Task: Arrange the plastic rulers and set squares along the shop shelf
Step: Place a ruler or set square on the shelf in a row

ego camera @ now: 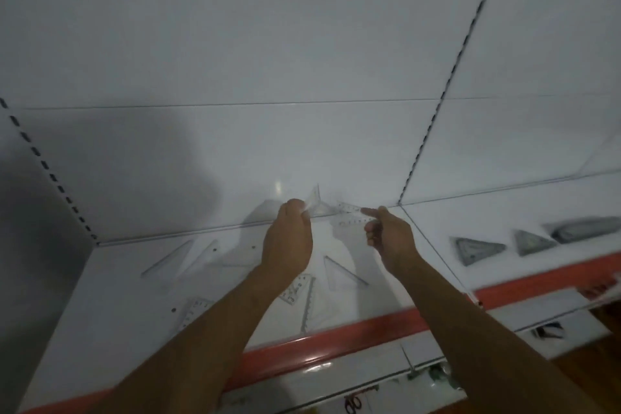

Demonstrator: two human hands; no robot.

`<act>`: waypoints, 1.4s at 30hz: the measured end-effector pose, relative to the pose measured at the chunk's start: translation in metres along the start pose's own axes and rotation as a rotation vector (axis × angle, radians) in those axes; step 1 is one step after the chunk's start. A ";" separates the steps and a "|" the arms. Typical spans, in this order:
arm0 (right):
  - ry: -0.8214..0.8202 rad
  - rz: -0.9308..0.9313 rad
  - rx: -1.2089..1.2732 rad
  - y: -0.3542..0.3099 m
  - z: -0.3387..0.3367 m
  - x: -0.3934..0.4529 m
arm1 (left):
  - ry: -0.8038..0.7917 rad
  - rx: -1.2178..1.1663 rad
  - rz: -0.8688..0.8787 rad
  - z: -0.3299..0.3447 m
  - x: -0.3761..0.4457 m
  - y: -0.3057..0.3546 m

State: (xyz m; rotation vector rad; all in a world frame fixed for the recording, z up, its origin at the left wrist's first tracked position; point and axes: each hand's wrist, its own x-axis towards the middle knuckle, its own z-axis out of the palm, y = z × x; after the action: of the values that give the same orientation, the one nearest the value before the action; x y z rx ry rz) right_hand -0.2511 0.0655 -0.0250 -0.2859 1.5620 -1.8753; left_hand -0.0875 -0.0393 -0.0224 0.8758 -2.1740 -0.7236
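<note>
Red shelf lip nearest; clear rulers flat on white shelf beyond. Farther back, left hand pinches clear set square upright; right hand, forefinger extended, other fingers curled, touches ruler just beside.

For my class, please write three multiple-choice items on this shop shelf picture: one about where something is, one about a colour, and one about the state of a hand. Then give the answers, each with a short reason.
1. Where do the grey triangular packs lie?
A. On the shelf section to the right
B. On the floor
C. In the left hand

2. What colour is the strip along the shelf's front edge?
A. Blue
B. Red
C. Green

3. What is the left hand doing?
A. Hanging idle
B. Pressing flat on the shelf
C. Holding a clear set square

Answers: 1 A, they lie past the upright divider; 2 B, the edge strip shows red; 3 C, its fingers pinch the clear plastic near the back wall.
</note>
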 end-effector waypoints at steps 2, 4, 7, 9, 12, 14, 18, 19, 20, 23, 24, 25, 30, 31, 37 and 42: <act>0.000 -0.007 0.058 -0.008 -0.021 -0.015 | -0.086 -0.134 -0.101 0.016 0.009 0.023; 0.003 -0.037 0.070 -0.014 -0.050 -0.033 | -0.227 -0.260 -0.228 0.038 0.014 0.050; 0.057 -0.117 0.036 -0.025 -0.102 -0.066 | -0.457 -0.283 -0.187 0.081 0.000 0.101; 0.115 -0.143 -0.019 -0.035 -0.140 -0.089 | -0.522 -0.317 -0.115 0.110 -0.016 0.134; 0.190 -0.173 -0.155 -0.050 -0.199 -0.125 | -0.575 -0.395 -0.036 0.149 -0.037 0.183; 0.264 -0.181 -0.212 -0.060 -0.242 -0.146 | -0.634 -0.437 0.014 0.170 -0.051 0.217; 0.375 -0.189 -0.315 -0.075 -0.328 -0.170 | -0.733 -0.487 0.144 0.211 -0.081 0.285; 0.403 -0.199 -0.316 -0.081 -0.348 -0.174 | -0.752 -0.507 0.164 0.223 -0.087 0.302; 0.436 -0.207 -0.310 -0.086 -0.367 -0.177 | -0.765 -0.513 0.181 0.234 -0.093 0.319; 0.560 -0.260 -0.363 -0.106 -0.419 -0.190 | -0.774 -0.518 0.213 0.267 -0.113 0.366; 0.583 -0.285 -0.385 -0.111 -0.436 -0.195 | -0.777 -0.518 0.229 0.277 -0.119 0.380; 0.598 -0.299 -0.399 -0.115 -0.452 -0.199 | -0.782 -0.508 0.245 0.286 -0.125 0.393; 0.642 -0.241 -0.723 -0.121 -0.530 -0.201 | -0.813 -0.467 0.270 0.336 -0.151 0.439; 0.648 -0.231 -0.802 -0.122 -0.542 -0.199 | -0.821 -0.453 0.260 0.348 -0.153 0.446; 0.724 -0.263 -1.158 -0.129 -0.604 -0.165 | -0.817 -0.398 0.256 0.416 -0.143 0.478; 0.925 -0.280 -1.190 -0.152 -0.655 -0.123 | -0.726 -0.374 0.230 0.466 -0.108 0.500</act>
State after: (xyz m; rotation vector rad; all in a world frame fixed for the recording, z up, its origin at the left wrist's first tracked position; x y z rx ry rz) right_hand -0.5782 0.6653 -0.0225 -0.1215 3.3126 -0.9948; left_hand -0.5649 0.4618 -0.0062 0.1594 -2.5522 -1.4302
